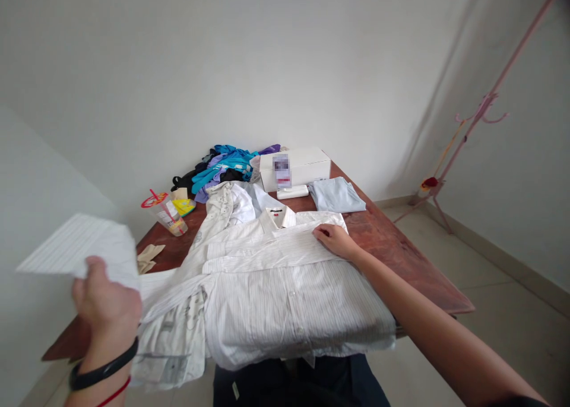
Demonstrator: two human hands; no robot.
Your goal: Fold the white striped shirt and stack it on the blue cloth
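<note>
A white striped button-up shirt (pixel 289 288) lies spread on the table, its collar pointing to the far side and its lower edge hanging over the near edge. One sleeve lies folded flat across the chest. At the left, my left hand (pixel 107 294) grips the other sleeve (pixel 80 243) near its cuff and holds it up off the table. My right hand (pixel 337 240) rests on the shirt near the shoulder at the right, fingers curled in on the cloth. Beneath the shirt's left side lies a pale patterned garment (pixel 178 341).
On the wooden table (pixel 401 270) are a plastic drink cup (pixel 169 214) with a straw, a yellow packet (pixel 183 206), a heap of blue and purple clothes (pixel 227 166), a white box (pixel 303 168) and a folded light-blue garment (pixel 337 194). A pink coat stand (pixel 478 110) stands at right.
</note>
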